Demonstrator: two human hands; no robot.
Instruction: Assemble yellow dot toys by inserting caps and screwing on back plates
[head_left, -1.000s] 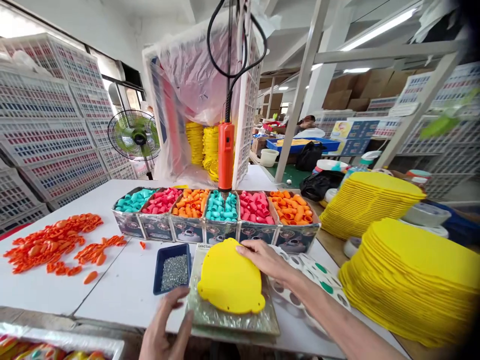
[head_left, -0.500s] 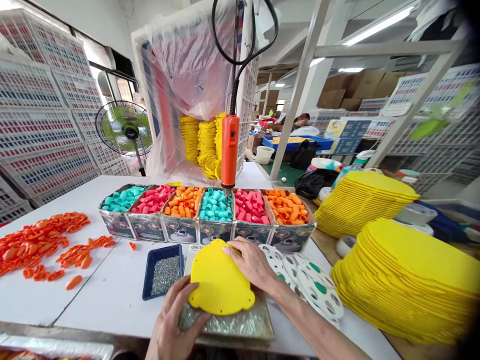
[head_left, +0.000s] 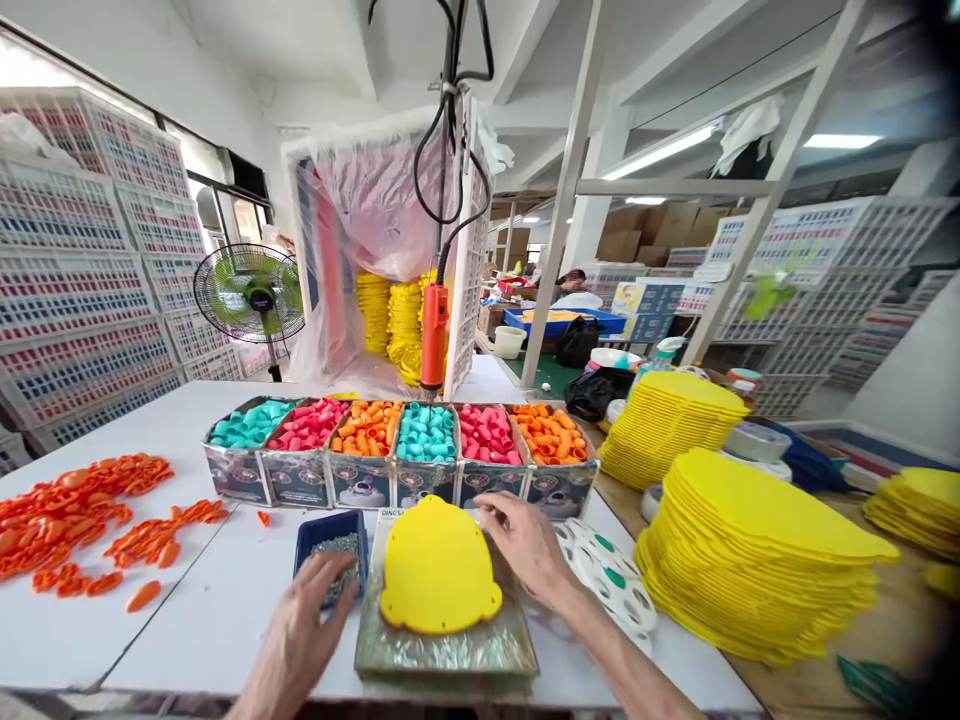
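A flat yellow plastic plate (head_left: 439, 568), rounded with small holes along its edge, lies on a plastic-wrapped box (head_left: 450, 655). My left hand (head_left: 307, 605) is over the front of a dark blue tray (head_left: 301, 540) of small metal screws (head_left: 341, 546). Its fingers are loosely bent and apart, and they hide part of the tray; I see nothing held. At the plate's upper right edge is my right hand (head_left: 525, 545), fingers bent and spread, holding nothing. Whether its fingertips touch the plate is hard to tell.
Behind the box runs a row of cartons (head_left: 360, 480) with teal, pink and orange pieces. An orange electric screwdriver (head_left: 433, 338) hangs above them. Tall stacks of yellow plates (head_left: 750, 560) stand right, beside white perforated discs (head_left: 611, 580). Orange parts (head_left: 67, 505) lie left.
My left hand has let go of the yellow plate and moved left to the screw tray. My right hand has come off the plate's top to its right edge. The view has tilted up.
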